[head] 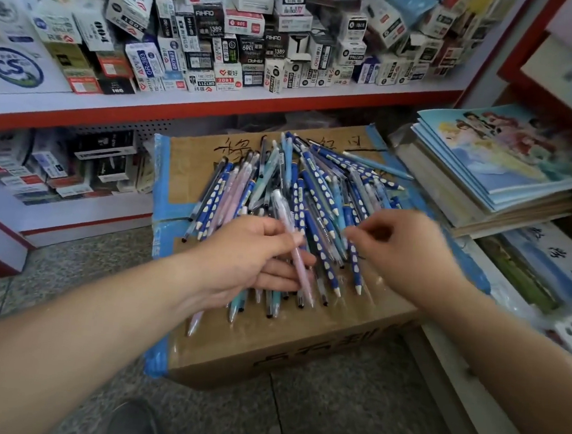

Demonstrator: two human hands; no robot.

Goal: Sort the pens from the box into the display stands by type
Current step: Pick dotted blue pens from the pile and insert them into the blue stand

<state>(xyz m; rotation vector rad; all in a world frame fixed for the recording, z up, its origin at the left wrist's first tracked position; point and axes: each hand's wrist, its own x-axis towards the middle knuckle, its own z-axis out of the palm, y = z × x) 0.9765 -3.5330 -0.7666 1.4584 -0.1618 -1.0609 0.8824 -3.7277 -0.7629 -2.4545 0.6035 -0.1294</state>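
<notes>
Pens heaped on a cardboard box; our left hand grips a bundle near its front edge. Our right hand curls blurred fingers; we cannot tell its grasp. Stacked notebooks crowd the box's right edge.

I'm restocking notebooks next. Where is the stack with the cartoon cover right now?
In the head view the notebook stack sits at the right, just right of the cardboard box carrying the pens, beyond the right hand.
</notes>
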